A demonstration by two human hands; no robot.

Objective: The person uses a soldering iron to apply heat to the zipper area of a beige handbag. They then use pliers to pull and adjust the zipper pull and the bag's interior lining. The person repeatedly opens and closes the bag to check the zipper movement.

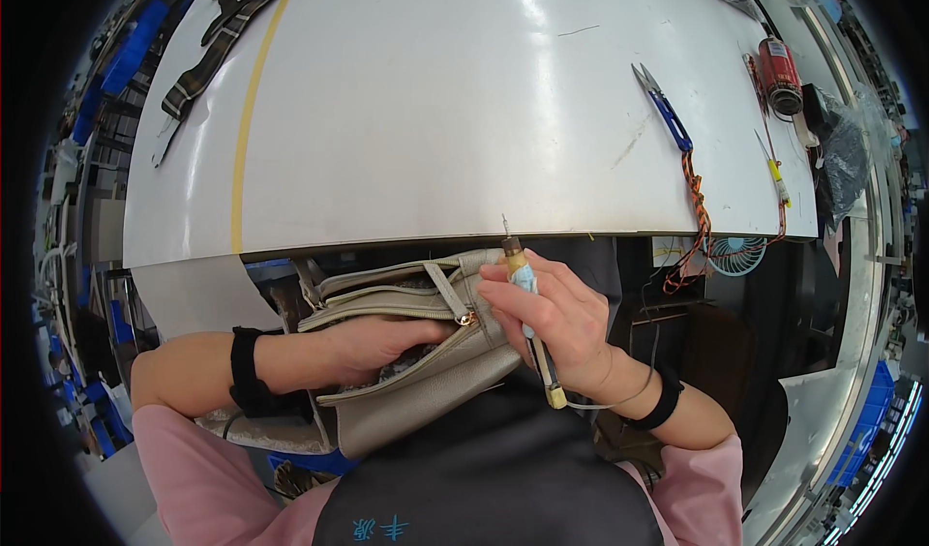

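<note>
A beige leather handbag (426,377) lies in my lap below the white table's near edge, its zip pocket open. My left hand (373,345) reaches inside that pocket, fingers hidden within. My right hand (556,319) rests against the bag's right side and grips a thin pen-like tool (525,299) with a metal needle tip pointing up and a wooden handle running down past my wrist. A black band sits on each wrist.
The white table (455,111) fills the upper view. On its right lie blue-handled thread snips (666,109), a braided orange cord (699,203), a red cylinder (780,74) and a small yellow-handled tool (776,174). Dark fabric strips (223,33) hang at upper left. A small fan (735,254) sits under the table.
</note>
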